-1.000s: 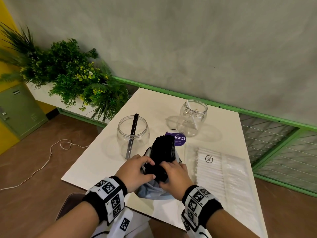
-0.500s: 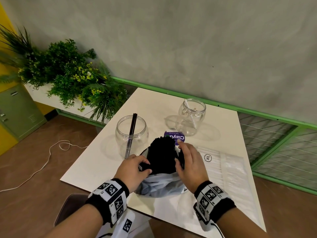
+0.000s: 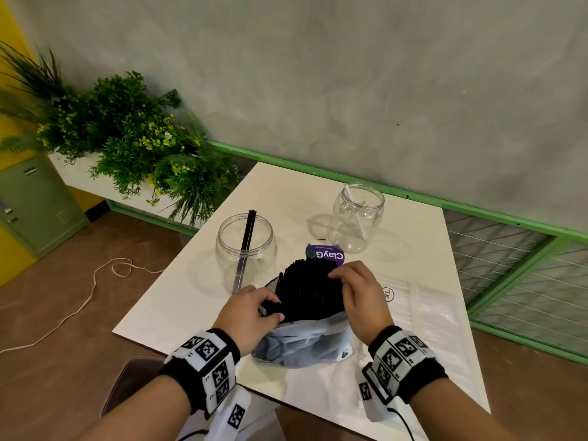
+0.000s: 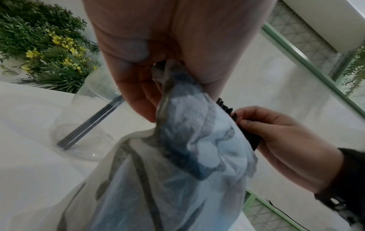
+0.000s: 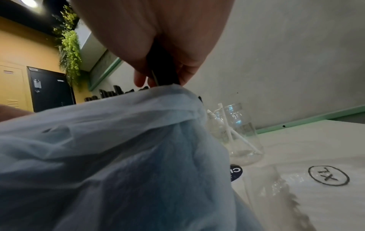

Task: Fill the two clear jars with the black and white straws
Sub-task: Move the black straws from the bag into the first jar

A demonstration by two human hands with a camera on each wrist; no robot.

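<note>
The right hand [image 3: 359, 297] pinches a few black straws [image 3: 307, 291] from the bundle at frame centre; the left hand [image 3: 251, 313] grips the bag [image 3: 305, 345] and the bundle's left edge. The straws' long axis points up-frame. The jar [image 3: 244, 249] holding black straws stands upper left, nearer the left hand, on the tabletop [image 3: 178, 300].

"ClayGo" in white on a round purple label [image 3: 325, 255], seen upside down, just beyond the black straws [image 3: 307, 289]. "XL" inside a black circle [image 3: 388, 294], printed on the clear packet [image 3: 423, 310] right of those straws.
</note>
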